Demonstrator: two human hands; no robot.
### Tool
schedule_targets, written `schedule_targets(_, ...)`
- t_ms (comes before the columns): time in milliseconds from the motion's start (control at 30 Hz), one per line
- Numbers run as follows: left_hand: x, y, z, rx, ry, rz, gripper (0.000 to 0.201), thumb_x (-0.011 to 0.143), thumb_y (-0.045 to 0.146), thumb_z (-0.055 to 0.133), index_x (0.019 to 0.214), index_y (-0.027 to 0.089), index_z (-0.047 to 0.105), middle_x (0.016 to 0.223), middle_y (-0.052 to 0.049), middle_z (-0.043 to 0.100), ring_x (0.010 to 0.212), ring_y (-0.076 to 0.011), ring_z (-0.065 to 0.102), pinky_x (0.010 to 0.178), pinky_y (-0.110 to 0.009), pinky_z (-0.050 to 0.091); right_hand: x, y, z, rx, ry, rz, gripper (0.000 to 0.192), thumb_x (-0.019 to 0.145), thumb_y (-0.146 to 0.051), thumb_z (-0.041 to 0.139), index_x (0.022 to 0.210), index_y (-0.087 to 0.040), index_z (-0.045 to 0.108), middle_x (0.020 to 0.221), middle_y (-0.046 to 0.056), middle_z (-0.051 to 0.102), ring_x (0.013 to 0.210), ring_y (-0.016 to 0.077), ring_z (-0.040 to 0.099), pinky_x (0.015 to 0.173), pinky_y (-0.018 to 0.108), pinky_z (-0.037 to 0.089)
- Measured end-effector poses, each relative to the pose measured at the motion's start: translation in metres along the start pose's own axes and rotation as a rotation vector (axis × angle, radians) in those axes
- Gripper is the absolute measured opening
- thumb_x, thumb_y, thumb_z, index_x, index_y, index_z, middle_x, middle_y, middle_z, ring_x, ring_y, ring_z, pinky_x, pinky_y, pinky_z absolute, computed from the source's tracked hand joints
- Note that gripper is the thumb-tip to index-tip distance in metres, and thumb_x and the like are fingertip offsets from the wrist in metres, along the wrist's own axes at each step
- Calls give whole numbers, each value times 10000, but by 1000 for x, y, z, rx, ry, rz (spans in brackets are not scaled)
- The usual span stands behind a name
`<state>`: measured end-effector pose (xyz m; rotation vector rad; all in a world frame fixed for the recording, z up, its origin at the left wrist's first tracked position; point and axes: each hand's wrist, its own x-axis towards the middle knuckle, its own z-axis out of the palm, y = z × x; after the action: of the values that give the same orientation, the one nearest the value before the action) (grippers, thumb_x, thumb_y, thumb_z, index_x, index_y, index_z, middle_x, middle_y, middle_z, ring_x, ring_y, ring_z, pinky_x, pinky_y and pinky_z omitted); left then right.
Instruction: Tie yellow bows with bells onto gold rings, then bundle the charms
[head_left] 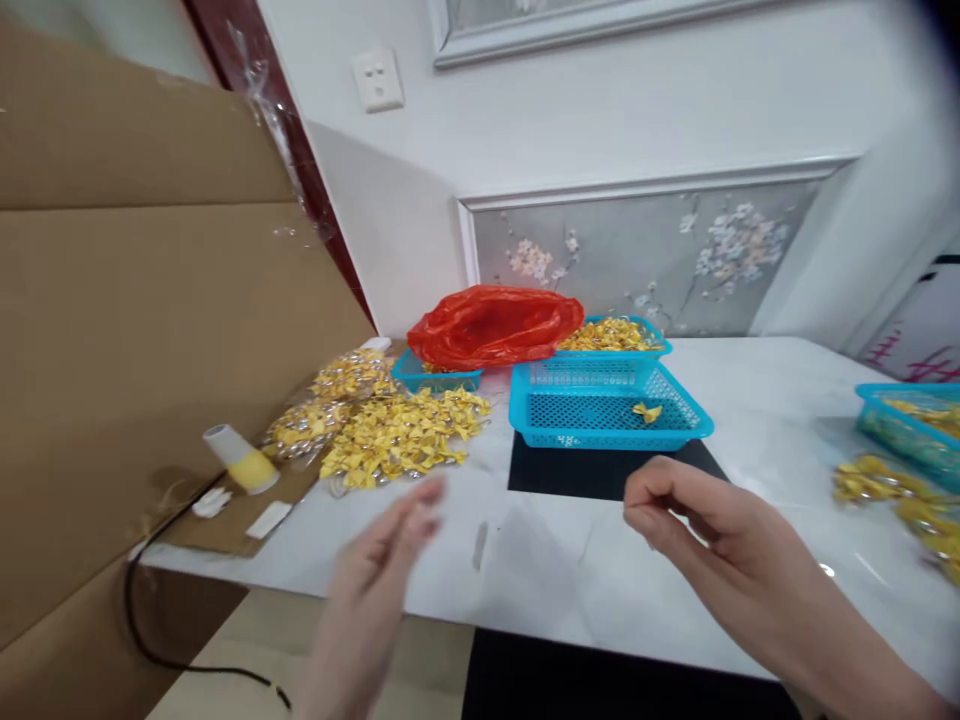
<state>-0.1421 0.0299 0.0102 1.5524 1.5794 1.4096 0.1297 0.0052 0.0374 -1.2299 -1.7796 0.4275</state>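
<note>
My right hand (712, 540) is above the white table in front of the blue basket, thumb and index finger pressed together. Whatever it may hold is too small to make out. My left hand (375, 580) is smeared by motion near the table's front edge, to the right of the cardboard piece, so its grip is unclear. A large pile of yellow ribbon bows with silvery parts (397, 430) lies beyond it. One yellow bow (646, 412) sits inside the blue plastic basket (611, 438), at its right side.
A red plastic bag (487, 335) rests over a small blue basket (439, 381). Behind stands another basket of yellow bows (611, 335). A black mat (562, 475) lies under the front basket. Left are a white-and-yellow cone (244, 462) and cardboard (135, 300); right, another basket (907, 435).
</note>
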Motion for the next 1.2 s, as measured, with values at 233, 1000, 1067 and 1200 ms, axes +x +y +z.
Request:
schedule_targets(233, -48, 46, 83, -1000, -672, -695, 342, 815, 439, 690, 954, 137, 769, 971, -130, 782, 857, -230, 734, 688, -275, 589, 1, -1, -8, 30, 2, -56, 183, 958, -209, 474, 779, -232, 512, 694, -57, 521, 628, 97, 471, 582, 193, 378)
schedule_targets(1000, -44, 45, 70, -1248, -516, -616, 214, 643, 270, 864, 593, 199, 669, 762, -11, 665, 962, -191, 645, 802, -296, 542, -25, 41, 12, -9, -130, -133, 214, 990, -207, 430, 845, -234, 586, 811, 13, 583, 712, 140, 609, 658, 250, 476)
schedule_targets(1067, -42, 41, 69, -1153, -473, -571, 249, 593, 367, 883, 579, 217, 685, 668, 24, 608, 736, -131, 637, 689, -245, 538, -27, 41, 15, -3, -136, -130, 214, 984, -197, 433, 833, -233, 580, 810, 9, 580, 722, 138, 613, 662, 242, 481)
schedule_targets(1200, -36, 29, 74, -772, -360, -381, 206, 581, 381, 883, 569, 220, 755, 743, -10, 677, 578, -78, 548, 544, -172, 454, -25, 33, 13, 50, -47, -134, 197, 986, -183, 410, 841, -228, 535, 827, 6, 537, 720, 125, 576, 655, 228, 468)
